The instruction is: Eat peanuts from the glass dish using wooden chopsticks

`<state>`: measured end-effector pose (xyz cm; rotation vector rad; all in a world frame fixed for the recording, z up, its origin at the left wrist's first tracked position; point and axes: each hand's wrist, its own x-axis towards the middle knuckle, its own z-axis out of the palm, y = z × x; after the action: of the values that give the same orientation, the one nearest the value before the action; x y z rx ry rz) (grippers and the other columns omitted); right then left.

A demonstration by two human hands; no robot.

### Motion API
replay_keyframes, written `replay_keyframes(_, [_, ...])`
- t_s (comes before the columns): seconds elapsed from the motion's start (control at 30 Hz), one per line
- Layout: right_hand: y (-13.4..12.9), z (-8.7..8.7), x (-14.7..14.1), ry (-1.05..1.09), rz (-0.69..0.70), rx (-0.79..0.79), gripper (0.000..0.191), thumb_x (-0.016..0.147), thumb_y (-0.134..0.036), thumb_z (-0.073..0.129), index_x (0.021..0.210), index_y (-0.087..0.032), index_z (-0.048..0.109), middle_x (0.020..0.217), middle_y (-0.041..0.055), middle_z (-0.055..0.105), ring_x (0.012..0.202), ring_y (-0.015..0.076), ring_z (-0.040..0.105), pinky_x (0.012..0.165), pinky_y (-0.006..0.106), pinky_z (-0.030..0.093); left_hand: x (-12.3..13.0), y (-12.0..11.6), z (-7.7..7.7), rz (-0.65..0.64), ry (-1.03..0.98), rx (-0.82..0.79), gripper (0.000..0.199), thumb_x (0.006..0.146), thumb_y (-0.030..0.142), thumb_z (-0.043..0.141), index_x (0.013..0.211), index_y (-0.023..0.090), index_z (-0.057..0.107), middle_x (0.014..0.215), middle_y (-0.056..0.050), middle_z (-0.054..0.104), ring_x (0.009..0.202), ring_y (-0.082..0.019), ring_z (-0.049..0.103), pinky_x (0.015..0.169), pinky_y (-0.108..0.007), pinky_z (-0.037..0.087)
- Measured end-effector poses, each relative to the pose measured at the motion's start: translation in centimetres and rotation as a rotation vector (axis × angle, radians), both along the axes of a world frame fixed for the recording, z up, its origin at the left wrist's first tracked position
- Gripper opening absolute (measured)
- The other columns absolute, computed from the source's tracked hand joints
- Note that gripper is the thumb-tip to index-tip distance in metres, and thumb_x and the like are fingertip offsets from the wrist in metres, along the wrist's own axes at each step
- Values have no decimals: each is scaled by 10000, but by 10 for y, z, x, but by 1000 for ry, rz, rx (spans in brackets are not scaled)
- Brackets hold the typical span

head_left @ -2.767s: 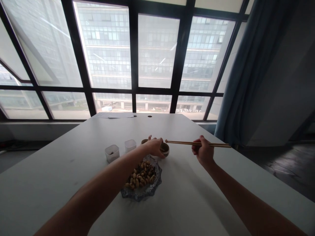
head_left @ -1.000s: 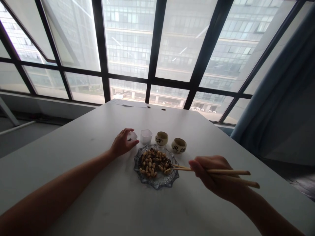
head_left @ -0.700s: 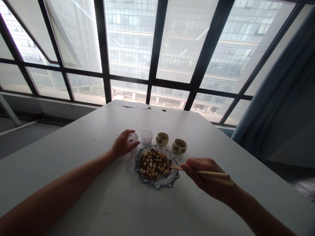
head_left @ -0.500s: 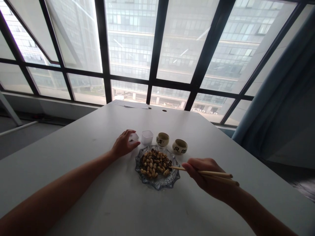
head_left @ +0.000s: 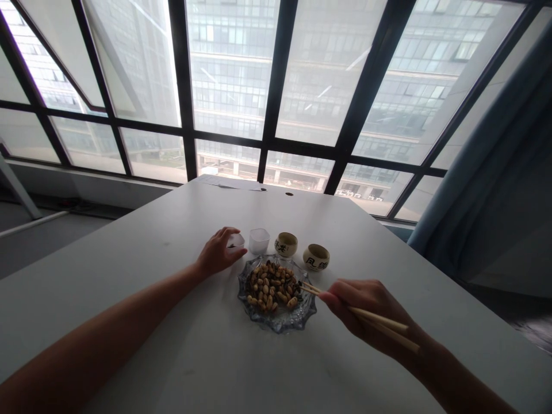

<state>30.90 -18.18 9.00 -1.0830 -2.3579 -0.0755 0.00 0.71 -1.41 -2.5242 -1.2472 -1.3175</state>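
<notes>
My right hand grips a pair of wooden chopsticks. Their tips, slightly apart, are at the right side of the peanuts and dark seeds heaped in a scalloped glass dish. A small dark seed appears to be at the tips; whether it is pinched I cannot tell. Left of the dish, my left hand curls its thumb and fingers around a small translucent cup with a few dark bits inside. A second translucent cup stands beside it.
Two cream ceramic cups with dark characters, a left one and a right one, stand behind the dish. Papers lie at the far end of the white table. Windows rise beyond, with a blue curtain at the right.
The chopsticks have spread, so both tips now show, and they have lifted slightly with a dark seed near them. My left hand stays at the cup.
</notes>
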Motion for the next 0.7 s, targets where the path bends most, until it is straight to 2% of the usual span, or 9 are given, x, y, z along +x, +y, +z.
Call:
replay_keyframes(0.13, [-1, -2, -5, -34, 12, 12, 468, 1025, -402, 426, 610, -189, 473, 502, -30, 483, 372, 58, 384, 394, 206, 270, 0, -1, 0, -7, 3, -2, 454, 821, 499, 655, 1165, 230, 528, 1156, -101, 639, 1066, -277, 631, 936, -437, 534])
replay_keyframes(0.4, [0, -7, -1, 193, -54, -33, 426, 998, -353, 489, 601, -198, 477, 489, -39, 466, 377, 67, 377, 392, 210, 291, 2, -5, 5, -18, 2, -35, 438, 823, 489, 653, 1158, 235, 532, 1163, -102, 635, 1071, -275, 630, 941, -435, 534])
replay_keyframes(0.7, [3, -11, -7, 288, -50, -187, 465, 1018, -427, 427, 617, -203, 498, 486, -17, 517, 389, 90, 442, 393, 213, 344, 2, -3, 3, -36, 0, 4, 436, 821, 477, 663, 1149, 217, 540, 1142, -107, 640, 1039, -277, 635, 917, -434, 538])
